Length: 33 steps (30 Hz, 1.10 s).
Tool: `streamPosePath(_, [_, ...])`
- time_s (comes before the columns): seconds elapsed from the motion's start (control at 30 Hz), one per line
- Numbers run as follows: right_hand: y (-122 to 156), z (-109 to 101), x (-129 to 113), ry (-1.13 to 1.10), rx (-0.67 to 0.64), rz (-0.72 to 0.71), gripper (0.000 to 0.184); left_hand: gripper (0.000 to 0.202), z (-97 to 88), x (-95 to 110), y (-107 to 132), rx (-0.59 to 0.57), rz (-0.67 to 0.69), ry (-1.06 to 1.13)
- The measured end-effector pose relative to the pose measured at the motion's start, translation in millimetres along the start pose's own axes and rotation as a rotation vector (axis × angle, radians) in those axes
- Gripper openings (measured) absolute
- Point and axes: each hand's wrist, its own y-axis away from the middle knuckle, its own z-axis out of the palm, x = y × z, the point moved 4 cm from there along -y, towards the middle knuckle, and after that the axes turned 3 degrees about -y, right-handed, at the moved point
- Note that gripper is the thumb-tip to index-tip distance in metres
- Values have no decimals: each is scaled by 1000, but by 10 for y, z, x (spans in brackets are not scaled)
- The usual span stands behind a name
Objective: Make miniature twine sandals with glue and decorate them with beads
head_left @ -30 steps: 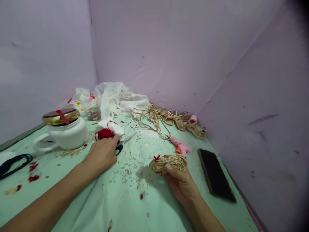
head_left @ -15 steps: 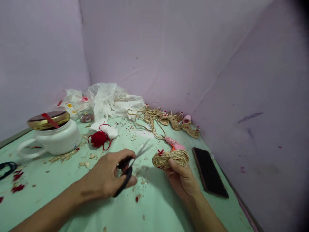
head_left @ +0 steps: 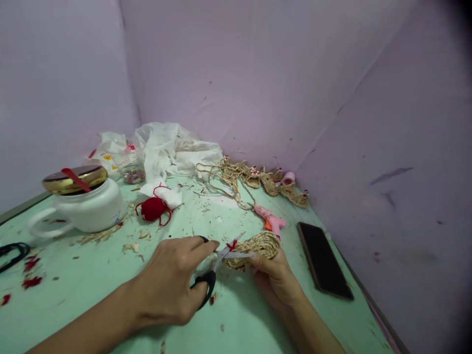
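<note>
- Lilac walls (head_left: 250, 73) enclose a green surface (head_left: 110, 260) strewn with scraps; woven pieces (head_left: 269, 184) line its back edge, and a phone (head_left: 324, 260) lies near its right edge.
- Left hand (head_left: 177, 275): gripping the scissors (head_left: 220, 256) by the black handles, blades parted at the red tie (head_left: 232, 244).
- Right hand (head_left: 273, 273): closed on the straw coil (head_left: 260, 244), which is held toward the front edge, right of the middle.
- Technique: one blade tip appears very near the right thumb; whether it touches cannot be told. Good form, by judgement, would draw that thumb back, steady the coil, and bring only the loose red ends between the blades, clear of the straw.
</note>
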Motion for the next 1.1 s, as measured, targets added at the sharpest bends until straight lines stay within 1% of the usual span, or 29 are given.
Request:
streamPosePath(0.1, [5, -11, 17, 7, 25, 7, 29, 52, 18, -6, 6, -34, 15, -31])
streamPosePath(0.27, [17, 5, 20, -9, 24, 28, 33, 53, 65, -32, 16, -56, 31, -57])
streamPosePath(0.47, [40, 9, -14, -1, 42, 28, 22, 51, 77, -53, 7, -131, 8, 23])
streamPosePath(0.6, [35, 2, -42, 0, 47, 15, 24, 47, 50, -37, 0, -181, 2, 62])
streamPosePath(0.7, [40, 13, -35, 34, 25, 19, 24, 43, 2, 0, -9, -180, -2, 78])
streamPosePath(0.8, [58, 18, -4, 90, 18, 22, 22, 45, -33, 37, -18, -163, -2, 75])
streamPosePath(0.93, [75, 0, 6, 128, 57, -17, 21, 42, 2, 40, -16, -186, -9, 85])
streamPosePath(1.1, [75, -20, -11, 85, 53, -13, 25, 40, 49, 22, -4, -205, -4, 120])
